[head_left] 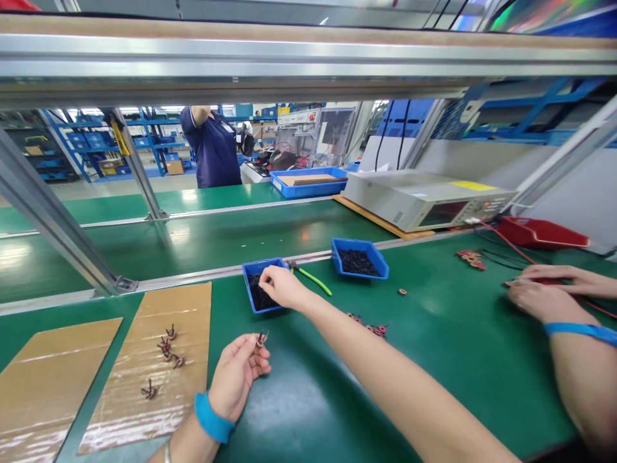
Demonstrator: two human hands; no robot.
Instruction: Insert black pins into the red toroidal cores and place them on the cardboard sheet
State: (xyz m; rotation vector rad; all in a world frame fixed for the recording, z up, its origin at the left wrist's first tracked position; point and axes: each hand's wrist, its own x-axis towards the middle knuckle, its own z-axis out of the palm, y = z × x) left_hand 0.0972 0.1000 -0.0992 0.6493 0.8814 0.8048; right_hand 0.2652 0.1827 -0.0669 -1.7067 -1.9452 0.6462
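Note:
My left hand [237, 373] holds a small copper coil part [261, 339] between thumb and fingertips, low over the green bench. My right hand [282, 287] reaches into a small blue bin [252, 292] of dark parts, fingers curled down into it; what the fingers grip is hidden. A green-handled cutter [312, 279] lies just right of that bin. A second blue bin [359, 259] of dark parts sits further right.
Several finished coils [166, 350] lie on taped cardboard sheets [193, 308] at the left. More coils [373, 328] lie mid-bench. A co-worker's hands [544, 292] work at the right near a tester [424, 199] and red tray [542, 233]. Another person [212, 146] stands beyond.

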